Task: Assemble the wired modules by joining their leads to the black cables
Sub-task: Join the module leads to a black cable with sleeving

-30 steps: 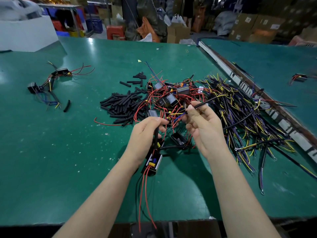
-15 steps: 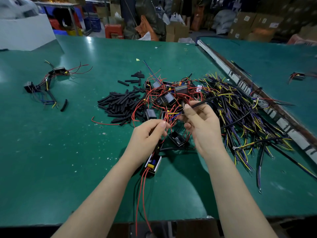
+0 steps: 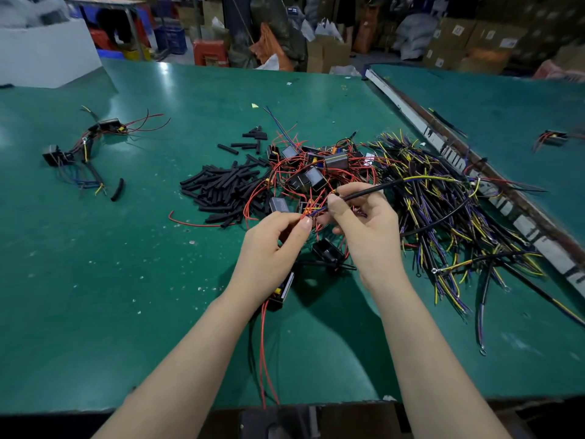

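Left hand (image 3: 269, 248) has risen to meet right hand (image 3: 367, 229); left fingers pinch module leads (image 3: 308, 212), right fingers hold black cable (image 3: 373, 190) above worktop (image 3: 126, 280).

Bench (image 3: 126, 280): green mat, smooth, semi-gloss w/ light glare at far end, small pale specks on it. Sleeve pieces (image 3: 221, 188): black tubing, matt, rubbery look. Modules (image 3: 335, 160): black plastic housings, glossy tops catching light. Module leads (image 3: 262, 350): thin red insulated wire, smooth, slight sheen. Black cable (image 3: 370, 190) in right-hand grip: matt black jacket, yellow and purple cores showing at end. Cable pile (image 3: 443, 223): same black jackets, some w/ small shiny metal ring terminals (image 3: 436, 270). Bench edge strip (image 3: 506, 204): worn, scuffed, white w/ black marks. Boxes (image 3: 456, 36) behind: brown cardboard, matt.
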